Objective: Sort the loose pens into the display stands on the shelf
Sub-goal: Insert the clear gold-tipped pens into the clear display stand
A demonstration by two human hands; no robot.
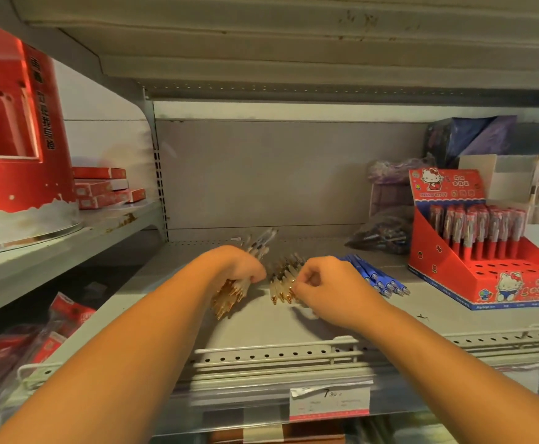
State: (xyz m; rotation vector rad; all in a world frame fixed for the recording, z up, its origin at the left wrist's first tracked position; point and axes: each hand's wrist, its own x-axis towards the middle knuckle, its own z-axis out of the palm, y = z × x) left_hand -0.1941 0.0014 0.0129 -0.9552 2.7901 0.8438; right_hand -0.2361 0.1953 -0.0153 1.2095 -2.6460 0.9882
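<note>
Fingers (305, 285) of the right hand (325, 283) curl together in a pinch on the gold-tipped ends of a row of clear pens (282, 280) lying on the shelf (261, 325) at the centre of the frame. Just to the left, the left hand (239, 267) is wrapped tight round a thick bundle (229, 298) of the same pens. Their tips fan out toward the lower left below the fist and their far ends poke out above it.

The pens look light and stiff, with smooth round plastic barrels that are likely to roll on the bare metal and slide against one another in a handful. A grip round the middle of the barrels, all tips facing one way, should keep them parallel. A pinch at the tapered tips alone seems liable to let some slip.

Blue pens (378, 278) lie in a slanted pile just right of the right hand. Beyond them, at the right of the frame, stands a red cartoon-cat display stand (447, 277), its rear holes filled with red-and-white pens and its front holes open. A dark bag (383, 232) sits behind the blue pile. A tall red stand (15, 139) fills the upper left, on the neighbouring shelf, and a price label (329, 402) hangs at the lower centre.
</note>
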